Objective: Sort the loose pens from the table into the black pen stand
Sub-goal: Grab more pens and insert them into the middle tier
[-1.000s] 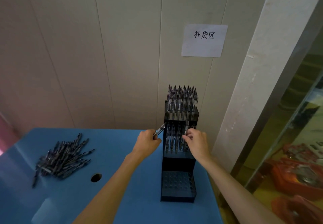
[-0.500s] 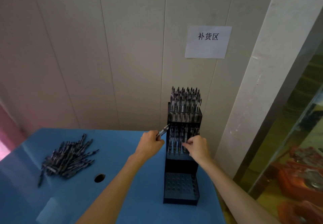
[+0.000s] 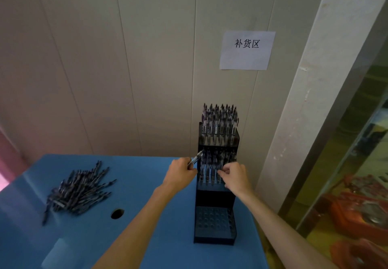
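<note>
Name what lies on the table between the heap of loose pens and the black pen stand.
In the head view, between the loose pens and the black pen stand lie a round hole in the blue table and the left forearm.

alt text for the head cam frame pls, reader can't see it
A person's left hand holds a pen beside the middle tier of a tall black pen stand, where the right hand pinches another pen. The top tier is full, the bottom tier empty. A pile of loose pens lies at the left of the blue table.
</note>
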The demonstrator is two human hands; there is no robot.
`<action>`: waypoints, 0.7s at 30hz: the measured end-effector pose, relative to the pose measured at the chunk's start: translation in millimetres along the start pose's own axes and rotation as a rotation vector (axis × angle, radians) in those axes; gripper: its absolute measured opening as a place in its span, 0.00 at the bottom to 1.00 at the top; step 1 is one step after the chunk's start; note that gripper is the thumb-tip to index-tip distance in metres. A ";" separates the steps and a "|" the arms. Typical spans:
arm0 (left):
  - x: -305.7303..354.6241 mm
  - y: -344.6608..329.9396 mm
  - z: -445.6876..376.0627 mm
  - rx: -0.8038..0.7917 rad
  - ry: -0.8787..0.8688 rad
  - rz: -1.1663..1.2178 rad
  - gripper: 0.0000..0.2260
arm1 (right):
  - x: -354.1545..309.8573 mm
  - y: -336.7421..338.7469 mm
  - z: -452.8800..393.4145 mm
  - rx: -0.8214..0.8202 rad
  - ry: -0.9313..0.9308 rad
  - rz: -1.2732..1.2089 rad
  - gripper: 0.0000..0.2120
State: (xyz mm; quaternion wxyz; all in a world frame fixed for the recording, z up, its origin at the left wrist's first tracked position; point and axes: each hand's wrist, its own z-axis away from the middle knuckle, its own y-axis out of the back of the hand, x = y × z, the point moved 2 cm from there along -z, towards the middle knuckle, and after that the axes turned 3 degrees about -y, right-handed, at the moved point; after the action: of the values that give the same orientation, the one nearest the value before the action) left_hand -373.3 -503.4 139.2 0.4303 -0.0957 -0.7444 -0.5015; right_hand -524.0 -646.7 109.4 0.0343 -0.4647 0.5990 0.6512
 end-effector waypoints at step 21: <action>17.0 -16.8 -0.7 -0.081 -0.079 -0.015 0.15 | -29.6 21.9 14.2 -0.168 -0.103 -0.431 0.08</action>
State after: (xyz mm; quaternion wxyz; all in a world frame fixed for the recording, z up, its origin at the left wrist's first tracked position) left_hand -392.9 -516.9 140.6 0.3924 -0.1272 -0.7407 -0.5303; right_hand -528.4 -626.2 142.8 0.1643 -0.5493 0.4269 0.6993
